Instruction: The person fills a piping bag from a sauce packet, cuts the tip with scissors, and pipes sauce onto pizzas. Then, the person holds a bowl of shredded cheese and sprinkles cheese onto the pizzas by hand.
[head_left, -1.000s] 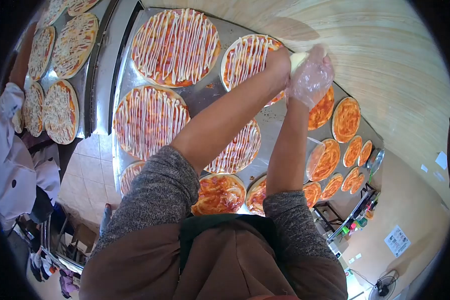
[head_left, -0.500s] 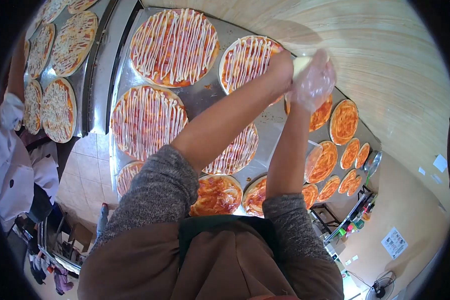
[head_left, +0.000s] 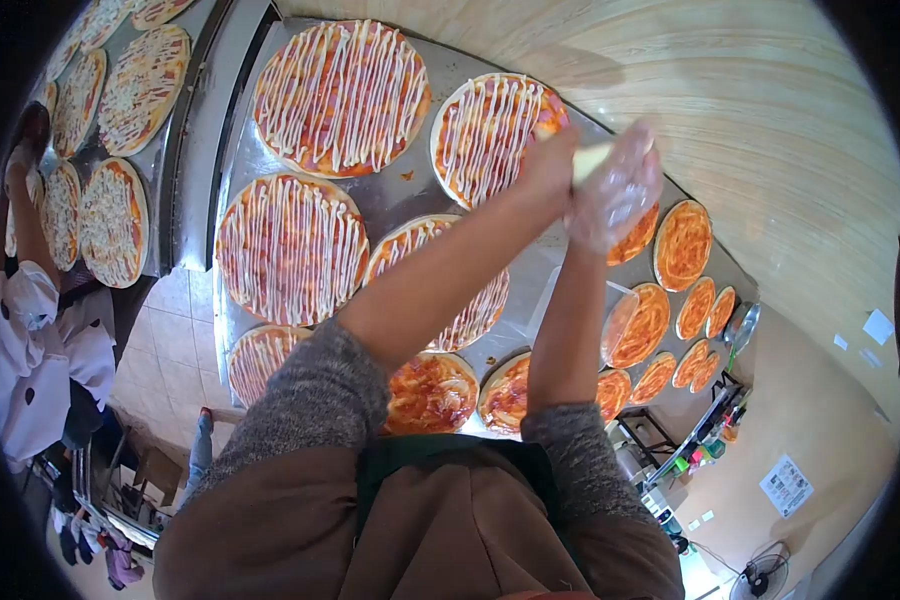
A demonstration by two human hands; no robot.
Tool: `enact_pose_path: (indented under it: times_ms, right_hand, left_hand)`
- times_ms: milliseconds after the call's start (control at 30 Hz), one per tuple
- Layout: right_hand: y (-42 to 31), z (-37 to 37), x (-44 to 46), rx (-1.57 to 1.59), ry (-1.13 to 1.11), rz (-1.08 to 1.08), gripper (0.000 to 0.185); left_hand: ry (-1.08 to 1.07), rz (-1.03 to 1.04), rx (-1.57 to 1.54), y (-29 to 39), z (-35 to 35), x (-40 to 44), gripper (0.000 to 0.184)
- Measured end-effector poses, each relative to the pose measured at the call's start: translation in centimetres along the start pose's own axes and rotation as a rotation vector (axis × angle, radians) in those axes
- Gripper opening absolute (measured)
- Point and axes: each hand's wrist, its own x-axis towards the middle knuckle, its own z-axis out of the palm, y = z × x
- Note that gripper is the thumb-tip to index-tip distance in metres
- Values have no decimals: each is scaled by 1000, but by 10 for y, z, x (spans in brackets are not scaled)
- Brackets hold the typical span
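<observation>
My left hand is closed around the lower end of a piping bag filled with pale yellow sauce. Clear plastic covers my right hand, which is wrapped around the bag's other end. Both hands are over the right side of a pizza, where pale sauce lines cover most of the surface and its right edge shows bare topping. The bag's tip is hidden behind my left hand. Larger striped pizzas, one at the upper left and one below it, lie on the metal table.
Red-sauced pizza bases fill the table's right end, near a metal ladle. A clear plastic container is partly behind my right forearm. A wooden-patterned wall borders the table. At left, a co-worker's arm is beside cheese-topped pizzas.
Both my hands have shifted slightly down and left with the piping bag. The co-worker's hand has come into view over the left table.
</observation>
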Motion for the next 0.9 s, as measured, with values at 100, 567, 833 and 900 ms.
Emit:
enact_pose_path:
  times_ms: [100, 567, 833, 900]
  right_hand:
    - [-18, 12, 20, 70, 10, 72, 49]
    - [-1, -20, -3, -216, -136, -32, 39]
    - [14, -35, -4, -380, -102, -93, 41]
    - [-1, -55, -35, -115, -200, 218, 43]
  left_hand:
    - [-88, 3, 47, 10, 18, 35, 30]
    - [79, 37, 73, -11, -5, -26, 26]
    - [121, 80, 125, -41, -19, -14, 33]
    - [189, -64, 45, -55, -37, -54, 26]
